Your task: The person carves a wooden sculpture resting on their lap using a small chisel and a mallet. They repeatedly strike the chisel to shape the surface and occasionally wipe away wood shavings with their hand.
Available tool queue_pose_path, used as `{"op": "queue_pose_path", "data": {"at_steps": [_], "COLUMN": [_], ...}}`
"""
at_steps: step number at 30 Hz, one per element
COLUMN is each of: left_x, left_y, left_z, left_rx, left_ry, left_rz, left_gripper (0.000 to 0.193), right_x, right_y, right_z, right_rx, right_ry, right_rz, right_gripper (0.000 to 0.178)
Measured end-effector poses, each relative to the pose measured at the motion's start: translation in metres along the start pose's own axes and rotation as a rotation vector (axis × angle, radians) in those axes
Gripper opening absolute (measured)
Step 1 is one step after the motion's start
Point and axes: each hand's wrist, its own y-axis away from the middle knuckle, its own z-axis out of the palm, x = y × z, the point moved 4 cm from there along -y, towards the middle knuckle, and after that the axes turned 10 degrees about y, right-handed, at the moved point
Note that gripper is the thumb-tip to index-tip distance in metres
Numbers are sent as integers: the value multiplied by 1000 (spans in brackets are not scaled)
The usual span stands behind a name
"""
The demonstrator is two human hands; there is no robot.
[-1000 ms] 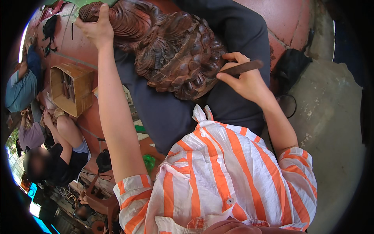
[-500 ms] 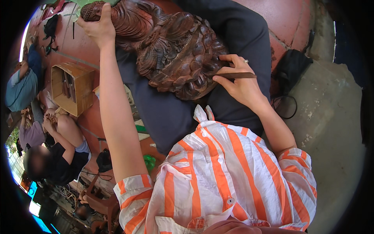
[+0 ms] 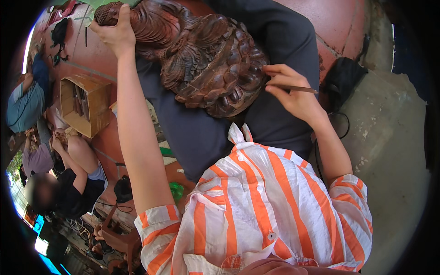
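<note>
A dark reddish-brown carved wooden statue [image 3: 211, 59], a seated robed figure on a petalled base, lies tilted across my lap. Its curly head points to the upper left and its base toward the right. My left hand [image 3: 117, 36] is closed around the neck, the thumb on the near side; some fingers are hidden behind it. Just right of the base, my right hand [image 3: 293, 96] pinches a thin, flat brown stick-like tool [image 3: 300, 89]. The tool's left tip is at the edge of the petals; whether it touches them I cannot tell.
A cardboard box [image 3: 98, 87] with several long dark tools stands on the red tiled floor at the left. Beyond it people sit at work, one in black [image 3: 68, 192]. A black bag-like thing [image 3: 341, 85] and a grey sheet [image 3: 385, 151] lie at the right.
My right hand has moved a little to the right with the thin tool, away from the petals. My left hand and the statue have stayed put.
</note>
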Motion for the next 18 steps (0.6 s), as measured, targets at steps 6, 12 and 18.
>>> {"op": "queue_pose_path", "data": {"at_steps": [6,12,18], "left_x": [7,7,4], "left_y": [2,1,1], "left_z": [3,3,2], "left_rx": [-17,-21,-11], "left_ry": [-12,35,30], "left_rz": [-29,25,-17], "left_gripper": [91,90,88], "right_x": [-21,3,-21], "right_y": [0,-3,-3], "right_z": [5,-6,7], "right_rx": [64,-1,19], "right_ry": [302,-20,384], "right_rz": [-205,2,-175], "right_gripper": [13,10,12]}}
